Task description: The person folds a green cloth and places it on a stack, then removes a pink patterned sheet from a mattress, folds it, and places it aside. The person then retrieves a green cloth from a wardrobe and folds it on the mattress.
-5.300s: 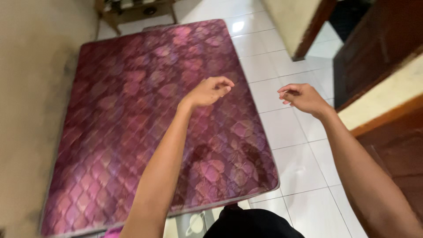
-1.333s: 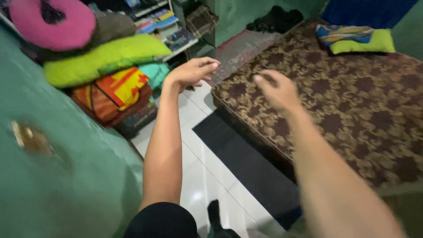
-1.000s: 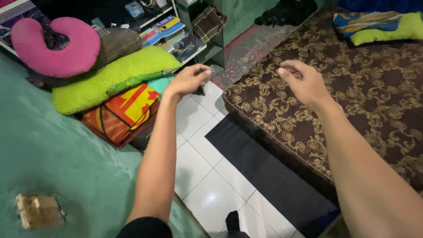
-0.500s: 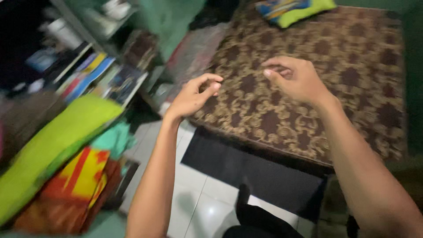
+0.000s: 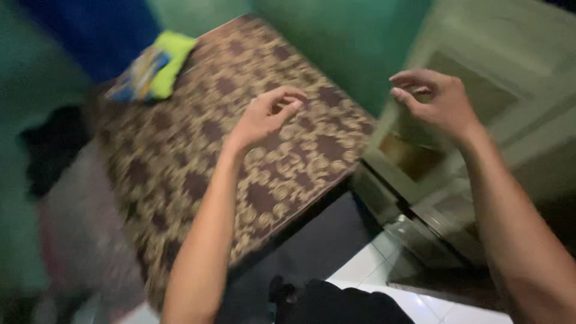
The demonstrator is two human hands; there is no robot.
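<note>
Both arms reach forward in the air. The left hand [image 5: 264,115] is over the brown patterned mattress [image 5: 198,150], fingers loosely curled, thumb near the forefinger, holding nothing. The right hand [image 5: 435,102] is in front of the pale door [image 5: 510,78], fingers also half curled and empty. A yellow-green pillow [image 5: 153,66] lies at the far end of the mattress, near the green wall [image 5: 336,42]. The picture is blurred.
</note>
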